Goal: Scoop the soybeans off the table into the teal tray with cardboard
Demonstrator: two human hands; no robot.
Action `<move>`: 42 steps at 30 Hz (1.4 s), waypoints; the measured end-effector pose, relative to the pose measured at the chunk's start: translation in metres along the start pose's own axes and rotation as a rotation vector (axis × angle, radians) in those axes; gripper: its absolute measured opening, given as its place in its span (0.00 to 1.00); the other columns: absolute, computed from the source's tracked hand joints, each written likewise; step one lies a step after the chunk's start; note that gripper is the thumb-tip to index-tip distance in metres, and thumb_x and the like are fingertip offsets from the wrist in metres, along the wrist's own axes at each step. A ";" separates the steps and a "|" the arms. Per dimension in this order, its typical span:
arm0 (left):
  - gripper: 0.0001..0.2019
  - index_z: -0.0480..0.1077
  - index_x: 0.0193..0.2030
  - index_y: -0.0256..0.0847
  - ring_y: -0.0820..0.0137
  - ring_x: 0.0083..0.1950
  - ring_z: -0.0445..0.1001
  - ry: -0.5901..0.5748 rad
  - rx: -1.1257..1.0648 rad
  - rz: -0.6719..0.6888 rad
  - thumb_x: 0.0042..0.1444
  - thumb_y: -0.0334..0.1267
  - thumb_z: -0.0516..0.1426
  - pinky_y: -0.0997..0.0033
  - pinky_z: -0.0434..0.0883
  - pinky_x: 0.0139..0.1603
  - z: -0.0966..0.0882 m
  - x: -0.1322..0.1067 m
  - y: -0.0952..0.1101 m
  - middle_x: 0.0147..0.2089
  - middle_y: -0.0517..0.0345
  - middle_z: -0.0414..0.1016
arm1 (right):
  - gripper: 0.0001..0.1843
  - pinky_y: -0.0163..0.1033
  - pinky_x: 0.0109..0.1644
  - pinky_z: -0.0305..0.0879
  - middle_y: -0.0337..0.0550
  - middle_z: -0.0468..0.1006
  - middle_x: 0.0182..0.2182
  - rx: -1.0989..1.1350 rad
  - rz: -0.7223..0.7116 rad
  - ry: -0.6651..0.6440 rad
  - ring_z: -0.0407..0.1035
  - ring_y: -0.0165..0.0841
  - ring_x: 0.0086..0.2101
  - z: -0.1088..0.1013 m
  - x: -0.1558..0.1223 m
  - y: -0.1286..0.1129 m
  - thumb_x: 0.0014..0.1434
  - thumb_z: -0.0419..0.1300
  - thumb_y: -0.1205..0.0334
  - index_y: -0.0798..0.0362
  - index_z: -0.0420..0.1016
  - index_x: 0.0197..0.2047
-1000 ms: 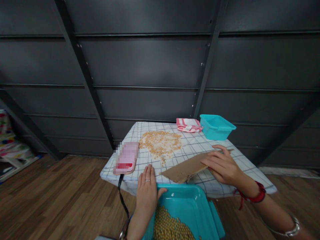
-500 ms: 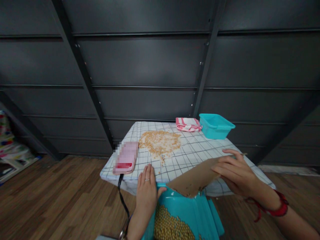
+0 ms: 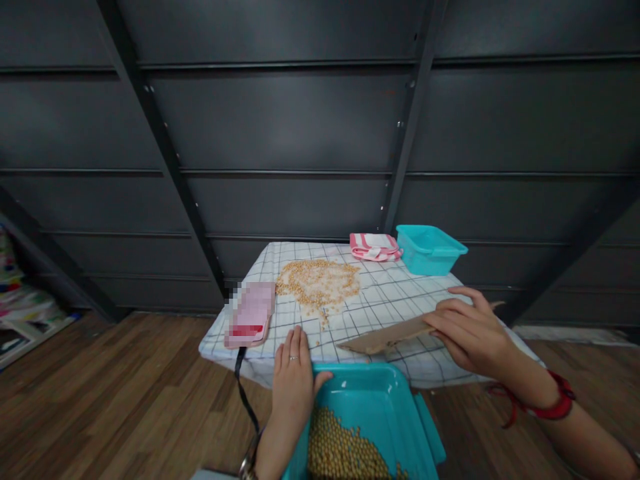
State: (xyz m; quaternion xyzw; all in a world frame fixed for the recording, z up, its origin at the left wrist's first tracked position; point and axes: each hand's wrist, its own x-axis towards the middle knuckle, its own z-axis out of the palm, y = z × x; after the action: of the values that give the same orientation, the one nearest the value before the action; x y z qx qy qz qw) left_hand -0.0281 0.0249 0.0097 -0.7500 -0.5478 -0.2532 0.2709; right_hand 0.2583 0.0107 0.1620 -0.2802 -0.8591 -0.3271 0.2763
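Note:
My right hand (image 3: 465, 330) grips a flat piece of brown cardboard (image 3: 387, 335) at its right end, fingers on top. The cardboard is seen nearly edge-on, just above the table's front edge and the far rim of a turquoise bin (image 3: 395, 377). In the bin lies a heap of yellowish-brown beans or grains (image 3: 345, 447), mostly toward the left and front. My left hand (image 3: 293, 380) lies flat at the bin's left side, fingers stretched together onto the tablecloth and thumb over the rim. Beyond it a patch of pale yellow grains (image 3: 320, 280) is spread on the cloth.
The table carries a checked white cloth (image 3: 385, 293). A pink phone (image 3: 253, 313) with a dark strap lies at the left, a folded pink-and-white cloth (image 3: 375, 247) and a smaller turquoise container (image 3: 430, 250) at the back right. A dark panelled wall (image 3: 285, 127) stands behind.
The cardboard has tilted from showing its broad face over the bin to nearly flat, rising slightly off the rim. My right hand turned with it; my left hand stayed in place.

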 end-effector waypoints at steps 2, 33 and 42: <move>0.39 0.59 0.56 0.26 0.54 0.56 0.64 -0.002 0.003 -0.003 0.50 0.62 0.45 0.55 0.64 0.52 0.000 0.000 0.000 0.55 0.36 0.67 | 0.11 0.47 0.47 0.57 0.37 0.74 0.24 0.015 0.000 -0.027 0.64 0.31 0.28 0.000 -0.001 -0.002 0.55 0.47 0.74 0.52 0.66 0.37; 0.42 0.59 0.56 0.25 0.53 0.57 0.63 -0.046 -0.022 -0.061 0.48 0.65 0.42 0.53 0.64 0.53 -0.001 0.001 0.005 0.55 0.35 0.66 | 0.11 0.47 0.49 0.55 0.38 0.75 0.25 0.018 -0.040 0.081 0.64 0.30 0.28 0.030 0.026 -0.022 0.55 0.48 0.75 0.54 0.67 0.37; 0.43 0.58 0.57 0.25 0.52 0.58 0.62 -0.094 -0.017 -0.075 0.48 0.65 0.44 0.51 0.64 0.53 -0.002 0.001 0.006 0.57 0.35 0.64 | 0.12 0.48 0.48 0.56 0.37 0.74 0.24 0.132 -0.060 0.078 0.64 0.31 0.29 0.027 0.017 -0.011 0.55 0.48 0.75 0.52 0.67 0.38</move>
State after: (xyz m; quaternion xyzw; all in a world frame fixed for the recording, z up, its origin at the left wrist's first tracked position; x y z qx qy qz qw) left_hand -0.0224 0.0233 0.0112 -0.7421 -0.5857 -0.2322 0.2288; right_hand 0.2313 0.0284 0.1521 -0.2228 -0.8754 -0.2883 0.3176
